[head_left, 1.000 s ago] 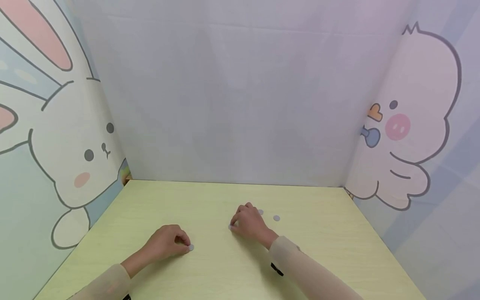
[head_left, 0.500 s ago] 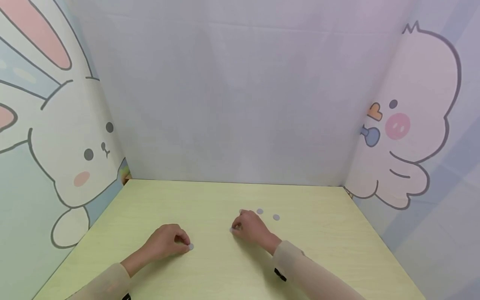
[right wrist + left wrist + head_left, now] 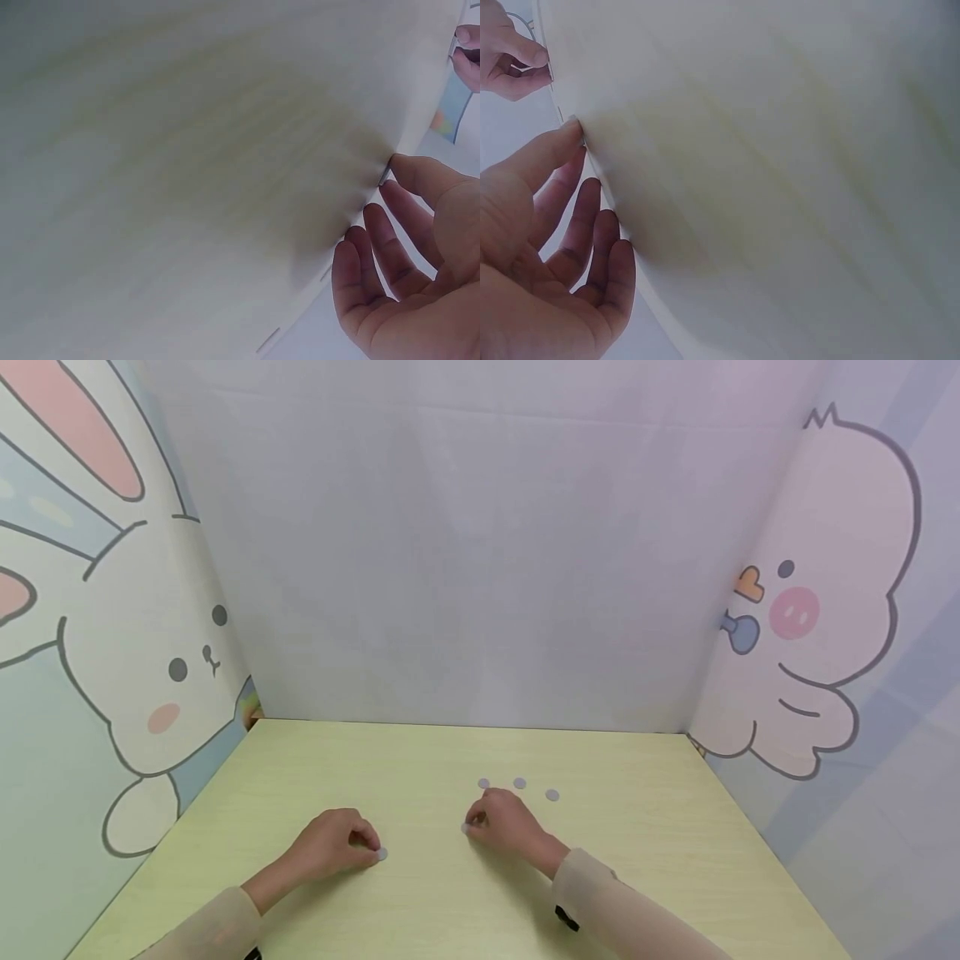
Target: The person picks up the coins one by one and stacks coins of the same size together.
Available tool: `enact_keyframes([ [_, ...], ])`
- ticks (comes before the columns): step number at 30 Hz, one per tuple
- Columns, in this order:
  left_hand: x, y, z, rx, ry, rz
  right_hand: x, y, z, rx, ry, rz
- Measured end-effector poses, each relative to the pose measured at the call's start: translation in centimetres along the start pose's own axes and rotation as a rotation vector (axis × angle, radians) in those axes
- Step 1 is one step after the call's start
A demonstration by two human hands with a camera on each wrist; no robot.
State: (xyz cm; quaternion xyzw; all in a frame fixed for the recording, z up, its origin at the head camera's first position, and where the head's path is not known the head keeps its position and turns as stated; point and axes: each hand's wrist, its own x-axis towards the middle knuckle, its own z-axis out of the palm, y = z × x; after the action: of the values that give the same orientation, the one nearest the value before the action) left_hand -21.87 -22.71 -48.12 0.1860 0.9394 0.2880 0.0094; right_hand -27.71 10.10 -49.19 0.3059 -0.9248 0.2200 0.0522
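In the head view my left hand (image 3: 335,843) rests low over the table, thumb and forefinger pinching a small, flat grey coin-like disc (image 3: 382,854). To its right, a little farther from me, my right hand (image 3: 508,827) pinches a second such disc (image 3: 465,828) at its fingertips. The left wrist view catches the left disc (image 3: 574,119) at the thumb tip, right at the tabletop. Between thumb and forefinger in the right wrist view, the thin edge of the right disc (image 3: 385,175) shows. The other fingers of both hands curl loosely near the surface.
Beyond my right hand, three more grey discs lie flat in a loose row: a left disc (image 3: 483,783), a middle disc (image 3: 520,783) and a right disc (image 3: 552,795). The pale yellow table (image 3: 360,768) meets a plain cloth backdrop (image 3: 480,568); cartoon-printed side curtains flank it.
My right hand has drawn slightly toward me with its disc, uncovering the leftmost disc of the far row. The left hand has stayed in place.
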Motion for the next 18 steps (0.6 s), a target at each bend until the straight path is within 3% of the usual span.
enact_keyframes([
  [18,0.0,-0.1,0.1,-0.007,0.004,0.015,-1.1,-1.0,0.1,-0.005,-0.028,-0.019],
])
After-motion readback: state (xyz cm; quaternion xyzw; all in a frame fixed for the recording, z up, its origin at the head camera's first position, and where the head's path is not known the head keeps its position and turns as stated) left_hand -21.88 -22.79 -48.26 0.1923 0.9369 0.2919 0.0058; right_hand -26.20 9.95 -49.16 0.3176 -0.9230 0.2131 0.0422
